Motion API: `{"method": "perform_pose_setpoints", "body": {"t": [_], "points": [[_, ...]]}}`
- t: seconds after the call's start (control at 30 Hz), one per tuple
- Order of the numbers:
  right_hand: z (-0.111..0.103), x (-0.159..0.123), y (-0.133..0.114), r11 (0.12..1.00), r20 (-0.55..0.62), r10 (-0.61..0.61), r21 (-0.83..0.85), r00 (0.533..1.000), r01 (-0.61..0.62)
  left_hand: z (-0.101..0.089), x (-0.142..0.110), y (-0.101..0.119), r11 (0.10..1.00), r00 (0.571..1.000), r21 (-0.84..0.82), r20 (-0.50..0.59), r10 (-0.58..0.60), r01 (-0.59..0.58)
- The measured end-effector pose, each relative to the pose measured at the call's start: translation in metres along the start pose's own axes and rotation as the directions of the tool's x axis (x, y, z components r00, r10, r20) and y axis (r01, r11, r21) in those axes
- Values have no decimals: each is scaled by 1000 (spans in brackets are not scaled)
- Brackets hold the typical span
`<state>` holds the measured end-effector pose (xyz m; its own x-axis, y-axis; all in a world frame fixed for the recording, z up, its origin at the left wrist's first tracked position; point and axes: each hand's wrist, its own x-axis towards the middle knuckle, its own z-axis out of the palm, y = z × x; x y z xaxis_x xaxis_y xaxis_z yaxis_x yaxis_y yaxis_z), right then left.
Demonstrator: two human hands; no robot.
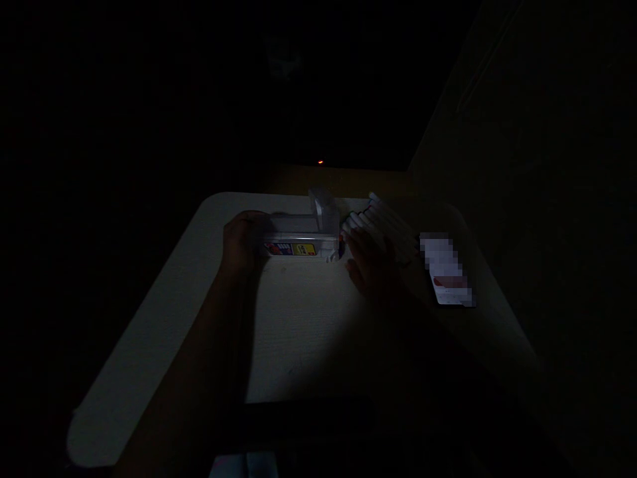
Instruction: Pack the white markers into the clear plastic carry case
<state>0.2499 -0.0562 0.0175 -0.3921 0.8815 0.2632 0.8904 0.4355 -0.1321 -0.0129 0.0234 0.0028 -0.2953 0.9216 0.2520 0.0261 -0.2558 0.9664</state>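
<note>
A clear plastic marker case point(298, 237) with a printed label lies on its side on the table, its lid point(324, 209) swung up at the right end. My left hand point(239, 242) is closed around the case's left end. Several pale markers point(383, 216) lie side by side in a slanting row to the right of the case. My right hand point(368, 259) is at the near left end of that row, fingers stretched and apart. Its fingertips reach the markers, though shadow hides whether they touch them.
The light table point(288, 318) has rounded corners. A lit phone point(446, 269) lies to the right of the markers. A small orange light point(320, 162) glows beyond the far edge. The room around is very dark, and a shadow covers the table's right part.
</note>
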Motion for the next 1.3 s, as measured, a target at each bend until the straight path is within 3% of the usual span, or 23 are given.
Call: {"method": "perform_pose_setpoints", "body": {"t": [0.23,0.37,0.9,1.17,1.3], "points": [[8,5,-5,993,44,-110,-41,993,112,0,2,-3,1000,1000,-12,-30,0,0],[11,6,-3,993,41,-114,-18,993,115,1,1,-1,998,1000,-51,-10,-28,27],[3,8,4,997,-219,-37,63,975,52,9,-8,15,995,1000,-99,-19,-18,16],[2,9,-1,993,-50,-115,29,992,117,9,-8,16,998,999,-67,-32,-5,3],[4,9,-2,994,-41,-106,-18,994,105,7,-6,15,999,1000,-53,-18,4,-5]]}}
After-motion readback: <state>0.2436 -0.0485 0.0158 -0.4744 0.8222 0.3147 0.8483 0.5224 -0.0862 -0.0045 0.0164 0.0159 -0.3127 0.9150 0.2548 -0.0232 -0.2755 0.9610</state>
